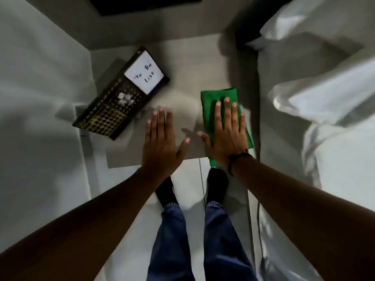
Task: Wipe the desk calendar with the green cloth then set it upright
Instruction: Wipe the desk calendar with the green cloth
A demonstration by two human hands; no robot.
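The desk calendar (119,98) lies flat and slanted at the left of a small grey table (182,63); it is black with a gold grid and a white "To Do List" panel. A folded green cloth (220,96) rests on the table's right side. My right hand (227,130) lies flat on the cloth, fingers spread, palm pressing it down. My left hand (162,138) is flat and open over the bare middle of the table, just right of the calendar's near corner and apart from it, holding nothing.
A bed with rumpled white bedding (316,98) borders the table on the right, another white bed surface (36,88) on the left. My legs in blue trousers and dark socks (217,185) stand on a pale tiled floor below the table's near edge.
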